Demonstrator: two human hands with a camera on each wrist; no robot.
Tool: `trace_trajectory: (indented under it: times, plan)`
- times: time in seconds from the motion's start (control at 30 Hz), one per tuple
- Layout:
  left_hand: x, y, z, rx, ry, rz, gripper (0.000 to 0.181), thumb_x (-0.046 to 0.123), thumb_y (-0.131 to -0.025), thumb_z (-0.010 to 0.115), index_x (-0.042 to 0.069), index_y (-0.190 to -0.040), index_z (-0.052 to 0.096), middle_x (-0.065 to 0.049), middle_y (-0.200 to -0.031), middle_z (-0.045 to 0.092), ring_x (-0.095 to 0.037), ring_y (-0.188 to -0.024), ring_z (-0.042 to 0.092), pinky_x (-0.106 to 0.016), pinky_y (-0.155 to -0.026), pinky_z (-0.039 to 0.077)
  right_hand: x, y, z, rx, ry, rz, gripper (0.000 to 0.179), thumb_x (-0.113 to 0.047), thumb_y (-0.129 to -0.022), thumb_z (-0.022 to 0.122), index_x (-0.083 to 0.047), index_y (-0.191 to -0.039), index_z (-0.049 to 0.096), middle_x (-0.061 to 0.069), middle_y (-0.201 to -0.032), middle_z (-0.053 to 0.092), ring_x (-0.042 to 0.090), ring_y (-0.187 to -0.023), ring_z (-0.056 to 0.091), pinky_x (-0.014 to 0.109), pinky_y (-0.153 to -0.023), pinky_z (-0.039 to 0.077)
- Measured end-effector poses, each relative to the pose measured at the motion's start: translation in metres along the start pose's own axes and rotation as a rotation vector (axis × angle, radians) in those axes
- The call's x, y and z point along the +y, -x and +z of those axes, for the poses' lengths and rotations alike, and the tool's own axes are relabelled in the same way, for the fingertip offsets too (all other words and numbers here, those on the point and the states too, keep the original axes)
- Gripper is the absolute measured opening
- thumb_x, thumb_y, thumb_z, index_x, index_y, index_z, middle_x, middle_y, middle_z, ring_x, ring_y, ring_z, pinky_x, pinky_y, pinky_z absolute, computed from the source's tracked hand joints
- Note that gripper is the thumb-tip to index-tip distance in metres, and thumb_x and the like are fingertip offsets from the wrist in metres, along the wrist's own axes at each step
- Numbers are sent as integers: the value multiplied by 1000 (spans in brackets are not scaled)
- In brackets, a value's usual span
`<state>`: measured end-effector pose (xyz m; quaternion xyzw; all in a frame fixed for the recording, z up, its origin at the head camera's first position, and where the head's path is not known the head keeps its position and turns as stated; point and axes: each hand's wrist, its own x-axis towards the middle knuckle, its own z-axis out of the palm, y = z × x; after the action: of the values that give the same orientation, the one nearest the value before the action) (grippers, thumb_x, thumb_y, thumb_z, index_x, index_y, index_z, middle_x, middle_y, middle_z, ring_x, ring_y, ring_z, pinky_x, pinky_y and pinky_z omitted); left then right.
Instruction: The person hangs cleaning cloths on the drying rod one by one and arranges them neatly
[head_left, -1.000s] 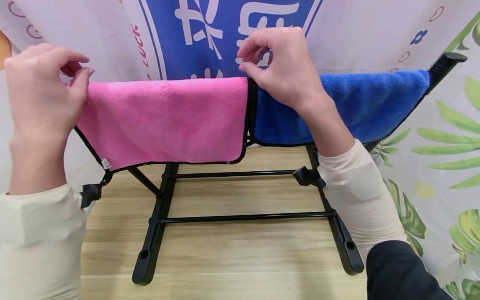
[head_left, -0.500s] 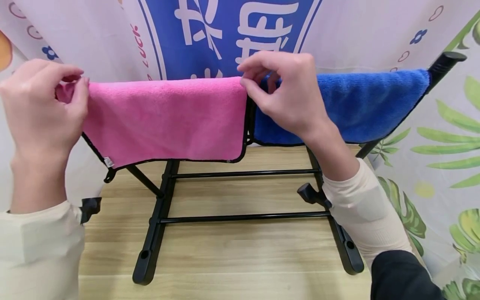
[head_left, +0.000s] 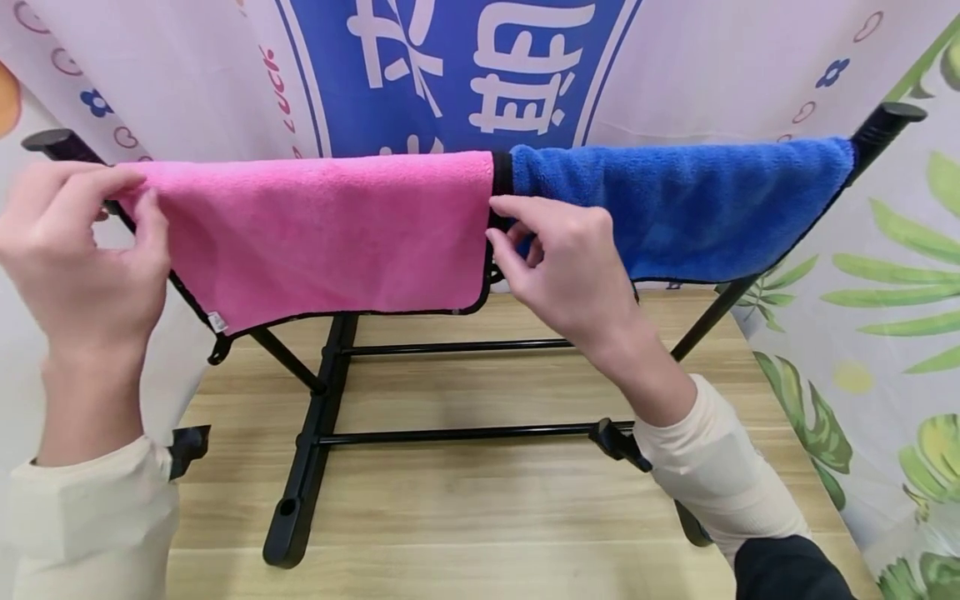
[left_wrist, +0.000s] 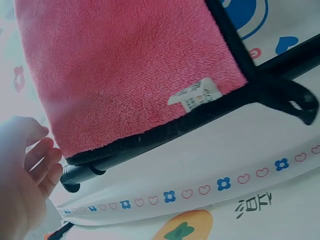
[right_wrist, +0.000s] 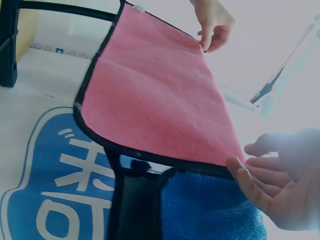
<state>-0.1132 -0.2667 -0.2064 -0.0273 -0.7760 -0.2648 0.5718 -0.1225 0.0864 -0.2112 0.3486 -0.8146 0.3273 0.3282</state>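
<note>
A pink towel (head_left: 322, 242) with black edging and a small white tag (left_wrist: 197, 95) hangs folded over the top bar of a black rack (head_left: 324, 417). Beside it on the right hangs a blue towel (head_left: 697, 208). My left hand (head_left: 90, 242) is at the pink towel's upper left end, thumb and fingers spread apart; in the left wrist view its loosely bent fingers (left_wrist: 42, 160) lie beside the fold. My right hand (head_left: 570, 267) is at the pink towel's right edge, in front of the blue towel, with a gap between thumb and index finger.
The rack stands on a wood-grain tabletop (head_left: 450, 517). A white curtain with a blue printed panel (head_left: 450, 75) hangs right behind it, and a leaf-patterned cloth (head_left: 892, 333) is on the right. Black rack end caps (head_left: 903, 112) stick out past the towels.
Both hands have come down. The right hand moved from above the bar to the pink towel's side edge; the left thumb and fingers have parted at the upper left end.
</note>
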Motion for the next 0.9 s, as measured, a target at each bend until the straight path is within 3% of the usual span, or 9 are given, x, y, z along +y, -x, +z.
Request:
trace_trajectory:
  times: [0.07, 0.13, 0.27, 0.4, 0.53, 0.6, 0.7, 0.8, 0.9]
  plan:
    - [-1, 3, -1, 6, 5, -26, 24, 13, -90, 66, -7, -98, 78, 25, -93, 58, 14, -92, 44, -9, -82, 35, 0, 5, 3, 23, 13, 8, 24, -3, -94, 70, 10, -114, 73, 17, -88, 76, 22, -66, 69, 32, -58, 58]
    - [-4, 6, -3, 6, 10, -35, 24, 12, -89, 66, -6, -98, 78, 35, -94, 49, 16, -92, 45, -6, -78, 34, 2, 8, 6, 40, 6, 28, 25, -3, -93, 71, 11, -114, 72, 18, -87, 76, 22, -65, 70, 32, -57, 58]
    - [-11, 10, -5, 11, 15, -66, 27, 15, -89, 66, -7, -99, 78, 37, -93, 46, 18, -90, 49, -5, -75, 34, 6, 10, 12, 61, -68, 99, 28, -3, -91, 74, 11, -115, 71, 20, -95, 77, 23, -69, 73, 32, -60, 61]
    - [-17, 14, -10, -5, -9, -130, 30, 19, -90, 67, -7, -101, 77, 35, -94, 46, 16, -90, 51, -4, -74, 37, 10, 9, 17, 85, -164, 183, 30, -5, -89, 77, 9, -115, 69, 18, -100, 78, 21, -74, 75, 28, -63, 61]
    - [-20, 18, -13, -52, -11, -240, 18, 19, -91, 70, 11, -106, 74, 29, -94, 51, 14, -85, 55, -3, -73, 43, 14, 8, 20, 114, -250, 218, 30, -5, -88, 80, 7, -112, 66, 14, -93, 78, 18, -73, 74, 21, -62, 58]
    - [-20, 19, -15, -76, 21, -316, 24, 17, -90, 71, 17, -114, 69, 24, -92, 55, 11, -82, 58, -4, -72, 46, 15, 8, 22, 124, -281, 216, 30, -5, -87, 80, 7, -110, 65, 14, -89, 78, 18, -72, 73, 18, -61, 56]
    - [-16, 18, -15, -84, 108, -418, 28, 10, -88, 72, 11, -116, 65, 15, -87, 59, 6, -79, 60, -7, -73, 48, 17, 8, 23, 138, -308, 199, 27, -3, -87, 80, 7, -107, 64, 13, -83, 76, 17, -70, 71, 18, -61, 54]
    - [-13, 19, -14, -63, 202, -435, 28, 3, -86, 70, 9, -113, 64, 10, -86, 59, 2, -76, 59, -9, -74, 49, 18, 9, 25, 159, -319, 177, 25, -1, -86, 80, 7, -104, 65, 12, -81, 75, 16, -69, 70, 21, -63, 57]
    - [-14, 21, -11, -25, 245, -406, 24, 1, -87, 69, 15, -106, 66, 10, -87, 60, 0, -75, 59, -11, -74, 49, 18, 9, 26, 179, -341, 154, 23, 1, -86, 79, 8, -103, 66, 13, -82, 75, 16, -71, 71, 24, -68, 60]
